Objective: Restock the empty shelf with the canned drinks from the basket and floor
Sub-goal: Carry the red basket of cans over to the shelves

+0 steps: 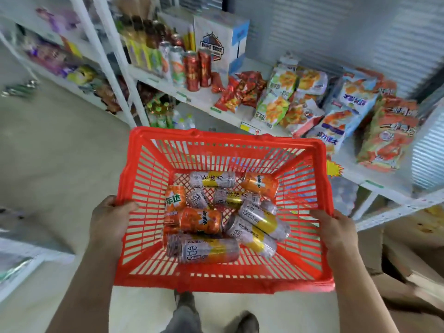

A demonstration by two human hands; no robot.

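I carry a red plastic basket in front of me above the floor. My left hand grips its left rim and my right hand grips its right rim. Several canned drinks lie loose on the basket's bottom: orange cans and silver-and-yellow cans. More tall cans stand upright on a white shelf ahead. A few cans lie on the floor at the far left, blurred.
Snack bags fill the white shelf to the right. White shelf uprights stand ahead on the left, bottles below. Cardboard boxes sit low at the right. Another shelf edge is at my left. My feet show below the basket.
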